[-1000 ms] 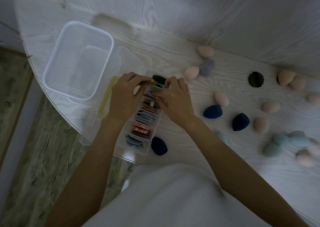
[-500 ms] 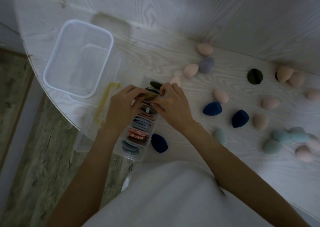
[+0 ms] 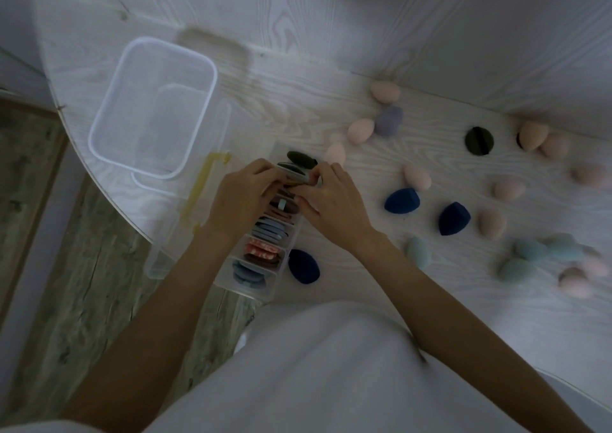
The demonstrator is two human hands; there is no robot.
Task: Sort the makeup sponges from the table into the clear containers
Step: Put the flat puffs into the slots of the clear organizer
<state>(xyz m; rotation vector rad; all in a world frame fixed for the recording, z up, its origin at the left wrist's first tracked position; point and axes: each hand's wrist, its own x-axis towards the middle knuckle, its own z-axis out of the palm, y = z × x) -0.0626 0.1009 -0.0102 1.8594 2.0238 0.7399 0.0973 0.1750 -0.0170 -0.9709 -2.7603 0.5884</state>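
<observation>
Both arms reach forward from the bottom, bare forearms angled inward so the hands nearly meet. Left hand (image 3: 239, 197) and right hand (image 3: 334, 201) both have fingers curled, fingertips pinching toward each other.

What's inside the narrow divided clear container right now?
The narrow divided clear container holds flat puffs standing on edge: grey-blue, coral patterned, pale blue, brown. Both hands cover part of the far sections.
</observation>
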